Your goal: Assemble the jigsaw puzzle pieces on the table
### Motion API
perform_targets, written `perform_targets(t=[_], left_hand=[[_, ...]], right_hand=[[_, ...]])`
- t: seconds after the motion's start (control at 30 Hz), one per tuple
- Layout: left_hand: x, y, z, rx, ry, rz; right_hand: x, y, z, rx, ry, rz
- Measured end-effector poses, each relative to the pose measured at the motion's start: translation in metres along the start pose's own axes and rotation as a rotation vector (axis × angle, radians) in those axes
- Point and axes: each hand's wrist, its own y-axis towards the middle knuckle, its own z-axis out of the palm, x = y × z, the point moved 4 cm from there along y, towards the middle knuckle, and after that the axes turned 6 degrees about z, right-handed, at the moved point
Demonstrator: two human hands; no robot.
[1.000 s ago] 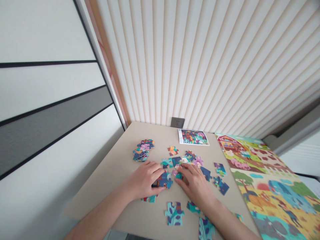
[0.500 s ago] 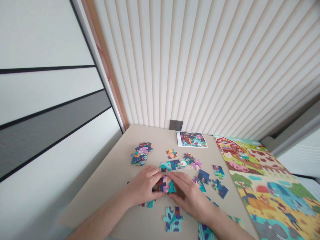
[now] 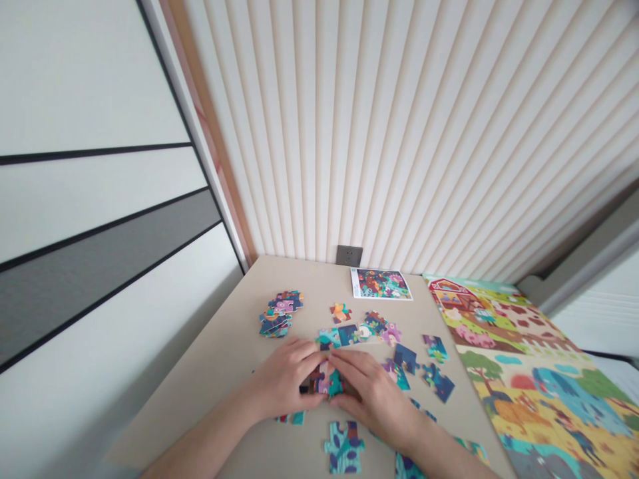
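Several joined jigsaw puzzle pieces [image 3: 323,384], pink, maroon and teal, lie between my two hands at the middle of the table. My left hand [image 3: 285,378] grips their left side, thumb at the near edge and fingers at the far edge. From the right, my right hand [image 3: 373,394] closes on the teal side in the same way. Part of the pieces is hidden under the fingers. Just beyond my fingertips sits a row of puzzle pieces [image 3: 348,334]. Nearer to me lies a teal leaf-patterned puzzle piece [image 3: 344,447].
A pile of puzzle pieces [image 3: 279,313] lies at the back left. Loose pieces [image 3: 438,381] are scattered on the right. A printed reference picture [image 3: 383,284] lies by the ribbed wall, below a socket [image 3: 349,255]. Farm and animal picture boards [image 3: 529,372] cover the right side.
My right hand has shifted slightly left, narrowing the gap between my hands around the joined pieces. The view has tilted slightly, so the table sits a little lower. Other pieces have stayed put.
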Motion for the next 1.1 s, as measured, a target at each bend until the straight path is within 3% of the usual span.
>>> perform_targets(t=[0.13,0.27,0.4,0.5,0.63,1.1], left_hand=[[0.022,-0.01,-0.025,-0.133,0.045,-0.064],[0.063,-0.03,-0.051,-0.358,0.165,-0.189],[0.102,-0.041,-0.057,-0.449,0.19,-0.297],[0.121,-0.041,-0.053,-0.413,0.199,-0.345],[0.133,-0.041,-0.042,-0.278,0.199,-0.374],[0.137,-0.048,-0.026,-0.178,0.162,-0.395]], right_hand=[[-0.005,0.004,-0.004,-0.043,-0.088,0.024],[-0.006,0.006,0.0,-0.028,-0.214,0.006],[-0.002,0.005,0.0,-0.036,-0.238,0.003],[-0.002,0.004,-0.002,-0.042,-0.242,0.011],[-0.006,0.002,-0.001,-0.072,-0.267,0.019],[-0.012,-0.002,-0.007,-0.066,-0.177,0.082]])
